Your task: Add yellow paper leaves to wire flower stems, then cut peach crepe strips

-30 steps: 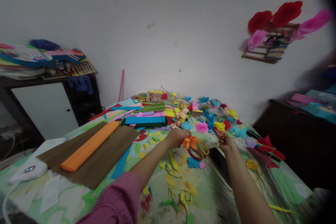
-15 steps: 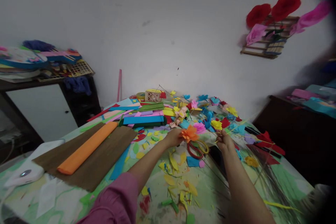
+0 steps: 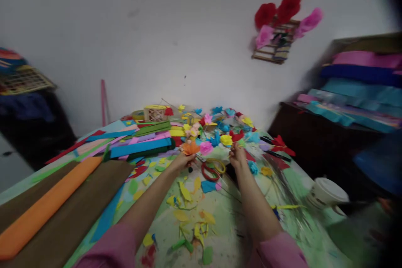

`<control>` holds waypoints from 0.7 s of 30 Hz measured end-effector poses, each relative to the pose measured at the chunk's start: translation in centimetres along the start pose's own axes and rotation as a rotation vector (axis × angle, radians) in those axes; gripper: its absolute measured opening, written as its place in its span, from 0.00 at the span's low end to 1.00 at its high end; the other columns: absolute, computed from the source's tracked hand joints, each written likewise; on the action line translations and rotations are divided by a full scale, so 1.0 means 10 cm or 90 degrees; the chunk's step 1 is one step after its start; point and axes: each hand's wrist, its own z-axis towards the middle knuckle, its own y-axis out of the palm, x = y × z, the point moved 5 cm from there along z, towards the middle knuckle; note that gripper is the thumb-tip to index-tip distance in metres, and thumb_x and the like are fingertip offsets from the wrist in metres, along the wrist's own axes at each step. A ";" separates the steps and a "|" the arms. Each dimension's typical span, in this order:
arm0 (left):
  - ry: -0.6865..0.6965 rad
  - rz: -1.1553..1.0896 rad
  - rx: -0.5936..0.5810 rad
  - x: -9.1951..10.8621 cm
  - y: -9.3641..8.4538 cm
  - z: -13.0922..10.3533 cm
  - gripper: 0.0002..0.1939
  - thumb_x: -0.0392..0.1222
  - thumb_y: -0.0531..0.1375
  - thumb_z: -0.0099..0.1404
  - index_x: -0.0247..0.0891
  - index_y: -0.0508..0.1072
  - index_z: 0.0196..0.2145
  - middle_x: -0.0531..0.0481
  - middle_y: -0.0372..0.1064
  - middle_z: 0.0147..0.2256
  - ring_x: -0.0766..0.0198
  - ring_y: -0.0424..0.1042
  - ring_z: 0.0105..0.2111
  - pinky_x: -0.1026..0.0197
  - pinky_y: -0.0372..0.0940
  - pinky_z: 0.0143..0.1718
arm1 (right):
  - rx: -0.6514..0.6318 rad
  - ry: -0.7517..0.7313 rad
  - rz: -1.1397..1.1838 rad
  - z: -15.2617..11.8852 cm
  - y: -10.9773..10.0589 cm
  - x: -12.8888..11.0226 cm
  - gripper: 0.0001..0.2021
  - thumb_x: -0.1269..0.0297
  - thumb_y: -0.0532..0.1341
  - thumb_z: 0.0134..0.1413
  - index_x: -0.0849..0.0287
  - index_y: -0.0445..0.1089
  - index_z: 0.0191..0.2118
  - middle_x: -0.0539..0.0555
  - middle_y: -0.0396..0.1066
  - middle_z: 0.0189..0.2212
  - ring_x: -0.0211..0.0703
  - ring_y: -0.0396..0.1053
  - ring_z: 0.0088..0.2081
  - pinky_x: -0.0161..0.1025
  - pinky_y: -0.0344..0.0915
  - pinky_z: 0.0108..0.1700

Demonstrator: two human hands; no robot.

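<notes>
My left hand [image 3: 183,161] is closed on an orange paper flower [image 3: 190,148], whose petals spread above my fingertips. Across from it, my right hand [image 3: 238,157] is pinched shut close to a yellow paper flower [image 3: 226,140] and a red one [image 3: 237,135]. Whatever lies between those right fingers is too small and blurred to name. Scissors with red and yellow handles [image 3: 211,172] rest on the table between my hands. Just behind them is a pink paper flower [image 3: 206,147].
Folded crepe paper lies to the left, with an orange roll [image 3: 53,203] on brown sheets [image 3: 94,194]. Yellow scraps [image 3: 185,192] litter the front. Thin wires [image 3: 287,188] lie on the right beside a white lidded cup [image 3: 326,194]. A small wooden frame [image 3: 155,114] stands at the back.
The view has swung to the right, bringing the cup and the stacked paper into sight. The orange flower stays in my left hand, now tilted more upward and slightly farther from the scissors.
</notes>
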 end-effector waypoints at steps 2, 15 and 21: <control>-0.024 -0.036 -0.014 0.02 -0.03 -0.03 0.10 0.40 0.64 0.55 0.32 0.67 0.27 0.57 0.64 0.17 0.78 0.58 0.12 0.75 0.50 0.13 | 0.027 0.008 -0.001 0.00 0.01 0.02 0.15 0.61 0.57 0.59 0.60 0.64 0.50 0.57 0.65 0.48 0.45 0.67 0.44 0.48 0.67 0.44; -0.101 -0.104 -0.046 0.00 -0.18 -0.05 0.07 0.35 0.66 0.53 0.32 0.70 0.26 0.57 0.63 0.18 0.79 0.59 0.14 0.77 0.56 0.15 | 0.117 0.161 -0.024 0.06 -0.22 0.16 0.16 0.60 0.57 0.59 0.61 0.63 0.51 0.57 0.65 0.48 0.46 0.67 0.44 0.48 0.67 0.44; -0.107 -0.105 -0.043 0.05 -0.15 -0.10 0.07 0.34 0.66 0.52 0.30 0.71 0.25 0.56 0.63 0.17 0.78 0.60 0.14 0.76 0.55 0.15 | 0.111 0.211 -0.074 0.08 -0.32 0.20 0.16 0.61 0.57 0.59 0.61 0.63 0.51 0.57 0.65 0.48 0.46 0.67 0.45 0.48 0.67 0.44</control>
